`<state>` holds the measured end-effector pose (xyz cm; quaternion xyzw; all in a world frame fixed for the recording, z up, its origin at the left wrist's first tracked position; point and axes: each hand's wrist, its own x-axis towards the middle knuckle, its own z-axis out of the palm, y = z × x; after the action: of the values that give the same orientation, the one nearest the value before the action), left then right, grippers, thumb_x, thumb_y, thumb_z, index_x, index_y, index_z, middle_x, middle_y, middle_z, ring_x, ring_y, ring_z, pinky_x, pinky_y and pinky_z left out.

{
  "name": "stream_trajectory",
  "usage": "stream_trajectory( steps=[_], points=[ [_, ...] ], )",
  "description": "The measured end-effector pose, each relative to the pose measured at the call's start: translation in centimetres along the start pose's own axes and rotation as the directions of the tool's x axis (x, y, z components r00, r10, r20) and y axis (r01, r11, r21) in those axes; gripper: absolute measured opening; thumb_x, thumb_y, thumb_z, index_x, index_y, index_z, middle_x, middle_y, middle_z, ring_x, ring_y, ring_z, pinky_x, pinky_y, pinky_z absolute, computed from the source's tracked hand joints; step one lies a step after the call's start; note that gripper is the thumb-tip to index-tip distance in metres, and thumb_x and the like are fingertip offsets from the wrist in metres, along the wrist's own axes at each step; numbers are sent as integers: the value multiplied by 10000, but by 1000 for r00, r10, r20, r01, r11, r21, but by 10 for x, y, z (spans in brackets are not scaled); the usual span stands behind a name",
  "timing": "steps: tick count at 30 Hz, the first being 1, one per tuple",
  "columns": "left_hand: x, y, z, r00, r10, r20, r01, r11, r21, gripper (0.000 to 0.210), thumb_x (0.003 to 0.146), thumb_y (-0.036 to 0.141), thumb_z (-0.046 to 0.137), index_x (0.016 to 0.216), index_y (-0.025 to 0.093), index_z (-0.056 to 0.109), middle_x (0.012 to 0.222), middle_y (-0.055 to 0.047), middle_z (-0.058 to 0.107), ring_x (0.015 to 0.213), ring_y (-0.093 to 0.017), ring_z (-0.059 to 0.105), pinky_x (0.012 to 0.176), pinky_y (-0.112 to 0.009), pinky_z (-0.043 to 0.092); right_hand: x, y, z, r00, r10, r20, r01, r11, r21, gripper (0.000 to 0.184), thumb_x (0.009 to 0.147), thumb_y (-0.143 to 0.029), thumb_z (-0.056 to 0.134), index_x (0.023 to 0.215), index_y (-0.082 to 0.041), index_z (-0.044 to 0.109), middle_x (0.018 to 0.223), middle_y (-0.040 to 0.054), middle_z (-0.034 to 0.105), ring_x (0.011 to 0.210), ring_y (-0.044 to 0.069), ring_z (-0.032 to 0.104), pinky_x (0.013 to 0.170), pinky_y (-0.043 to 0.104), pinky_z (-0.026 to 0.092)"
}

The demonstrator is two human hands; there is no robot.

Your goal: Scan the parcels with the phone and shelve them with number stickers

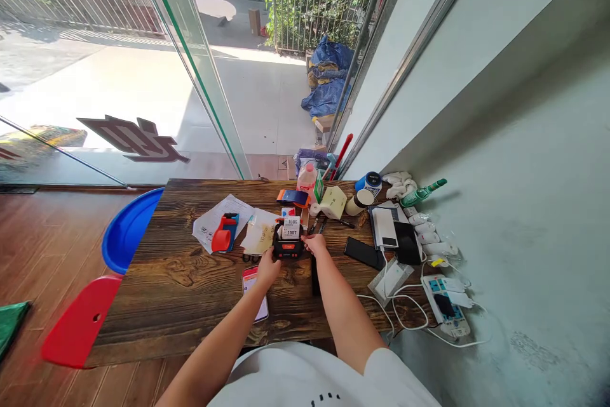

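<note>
A small black label printer (288, 248) with orange markings sits on the dark wooden table. A strip of white labels (291, 227), printed 1006 and 1007, lies over its top. My left hand (269, 266) grips the printer's lower left side. At its right edge, my right hand (314, 244) has its fingers closed on the printer; the fingertips are small and partly hidden. A phone with a lit screen (261, 312) lies partly beneath my left forearm. Left of the printer are a yellowish paper packet (258, 235) and a red-and-blue tape dispenser (225, 233) on a white sheet (204, 223).
Behind the printer stand a pink bottle (307, 178), a pale yellow box (333, 202) and a lidded jar (359, 202). To the right are a black phone (364, 253), white cables (414, 327) and a power strip (445, 315). A red chair (81, 324) and a blue stool (121, 235) flank the left edge.
</note>
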<state>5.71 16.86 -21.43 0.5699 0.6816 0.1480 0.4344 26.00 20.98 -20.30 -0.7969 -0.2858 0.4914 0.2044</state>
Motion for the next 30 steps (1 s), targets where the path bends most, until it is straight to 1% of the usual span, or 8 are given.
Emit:
stream_trajectory(
  steps=[4,8,10,12,16,22,25,30],
  points=[
    [6,15,-11,998,44,-48,-41,997,62,629,798,108,531,1422,109,454,1285,-182,575,1173,-252,568,1035,-349,409,-9,3,1,985,-168,-43,167,986,-27,180,971,-308,627,1021,-135,635,897,26,655,688,149,637,611,293,573],
    [19,34,-20,987,131,-91,-117,983,139,570,851,132,501,1420,157,496,1237,-185,531,1170,-272,539,1060,-380,377,-16,1,4,912,-398,-98,390,916,-90,231,958,-281,639,1148,-153,610,1026,54,648,834,195,649,740,371,580],
    [30,42,-21,985,150,-89,-133,977,165,525,880,156,483,1401,204,531,1224,-170,522,1133,-268,554,1031,-376,399,-14,-3,8,882,-465,-83,450,881,-146,264,938,-278,662,1171,-165,610,1107,69,632,904,215,640,802,406,568],
    [42,48,-20,985,147,-92,-128,975,183,484,909,207,470,1385,238,551,1223,-154,523,1103,-263,568,993,-367,424,-6,-9,13,875,-481,-45,462,861,-212,257,917,-284,687,1138,-167,628,1156,78,619,953,230,628,841,429,555],
    [65,56,-15,987,115,-110,-90,973,212,387,945,354,453,1247,219,654,1172,-137,574,1060,-256,592,940,-337,440,14,-21,22,911,-412,5,389,856,-342,222,896,-305,712,1055,-162,652,1165,86,618,993,247,619,865,446,540],
    [82,62,-13,990,22,-140,12,972,235,262,874,353,571,1035,184,691,1054,-130,680,998,-261,630,826,-322,449,24,-32,27,944,-330,25,306,843,-441,250,888,-332,712,1078,-182,646,1211,97,595,987,251,614,843,437,538],
    [88,61,-16,993,2,-120,27,971,237,250,833,372,632,991,189,695,998,-120,712,970,-261,647,788,-313,448,18,-31,25,922,-385,36,362,826,-433,320,849,-298,750,1127,-185,638,1270,106,563,1063,280,585,903,473,509],
    [94,64,-21,997,-19,-69,36,966,255,235,808,353,656,968,187,701,979,-109,726,924,-251,662,748,-300,448,2,-22,17,846,-533,21,505,787,-353,370,761,-239,810,1094,-177,660,1305,105,532,1208,328,474,1015,526,414]
  ],
)
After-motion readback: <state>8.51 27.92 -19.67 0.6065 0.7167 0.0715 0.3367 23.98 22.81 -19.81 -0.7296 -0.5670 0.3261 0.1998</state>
